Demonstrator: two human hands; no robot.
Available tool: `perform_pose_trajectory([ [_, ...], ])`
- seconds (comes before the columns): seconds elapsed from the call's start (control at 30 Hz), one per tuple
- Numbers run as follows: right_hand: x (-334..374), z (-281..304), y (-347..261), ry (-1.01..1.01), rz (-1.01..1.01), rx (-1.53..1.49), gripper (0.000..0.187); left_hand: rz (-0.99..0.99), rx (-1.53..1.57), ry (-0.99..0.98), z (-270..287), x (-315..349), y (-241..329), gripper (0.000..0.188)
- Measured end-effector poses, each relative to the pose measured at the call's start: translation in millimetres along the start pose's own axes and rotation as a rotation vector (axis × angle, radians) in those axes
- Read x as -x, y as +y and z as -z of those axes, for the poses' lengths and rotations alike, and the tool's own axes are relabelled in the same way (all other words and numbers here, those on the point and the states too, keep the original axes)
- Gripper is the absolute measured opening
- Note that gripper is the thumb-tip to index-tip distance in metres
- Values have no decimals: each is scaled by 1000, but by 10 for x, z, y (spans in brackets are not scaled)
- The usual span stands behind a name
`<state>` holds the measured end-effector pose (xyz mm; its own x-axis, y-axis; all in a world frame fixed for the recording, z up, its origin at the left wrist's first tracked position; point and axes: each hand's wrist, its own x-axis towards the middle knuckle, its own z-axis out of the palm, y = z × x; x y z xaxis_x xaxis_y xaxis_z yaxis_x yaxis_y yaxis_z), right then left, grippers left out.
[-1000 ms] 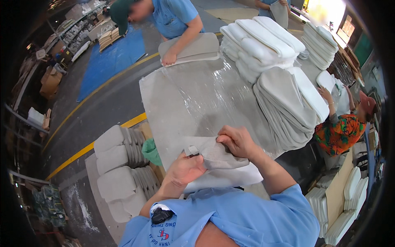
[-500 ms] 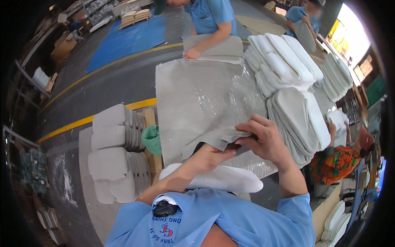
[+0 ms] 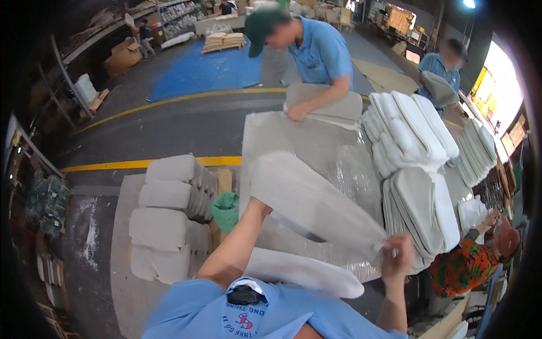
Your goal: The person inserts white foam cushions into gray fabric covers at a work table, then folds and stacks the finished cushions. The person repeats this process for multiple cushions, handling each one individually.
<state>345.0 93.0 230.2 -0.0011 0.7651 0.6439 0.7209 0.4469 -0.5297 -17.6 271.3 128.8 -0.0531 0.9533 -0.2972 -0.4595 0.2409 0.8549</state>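
A light grey fabric cover [image 3: 316, 198] is stretched out in front of me above the table. It has a dark strip along its near edge. My left hand [image 3: 261, 207] goes in under the cover's left end, so its fingers are hidden. At the cover's right end my right hand [image 3: 398, 254] pinches a corner. A white cushion pad [image 3: 305, 274] lies between the table and my body, beneath the cover.
Plastic film covers the grey table [image 3: 271, 130]. Stacked grey cushions [image 3: 164, 229] and a green bag [image 3: 225, 211] are at left. Grey covers [image 3: 415, 209] and white pads [image 3: 412, 124] are piled at right. Co-workers stand across the table [image 3: 322, 51] and at right [image 3: 463, 268].
The cover, bunched between my hands before, is now spread wide. My right hand has moved right and nearer to me, my left has gone under the fabric. The view has tilted up.
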Motion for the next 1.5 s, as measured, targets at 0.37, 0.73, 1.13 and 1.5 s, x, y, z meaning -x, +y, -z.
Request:
perform_pose_trajectory([
  [0.37, 103, -528, 551, -423, -378, -331, 51, -163, 316, -439, -541, 541, -94, 41],
  [0.73, -572, -1112, 747, -441, -396, -1133, 37, 213, 768, -1032, -392, 1162, 323, 78],
  [1.13, -803, 370, -116, -406, 105, -105, 21, 384, 698, -622, 55, 1536, 34, 49],
  [1.5, -743, -1234, -291, -961, -845, -981, 37, 387, 574, -591, 241, 2078, -387, 34],
])
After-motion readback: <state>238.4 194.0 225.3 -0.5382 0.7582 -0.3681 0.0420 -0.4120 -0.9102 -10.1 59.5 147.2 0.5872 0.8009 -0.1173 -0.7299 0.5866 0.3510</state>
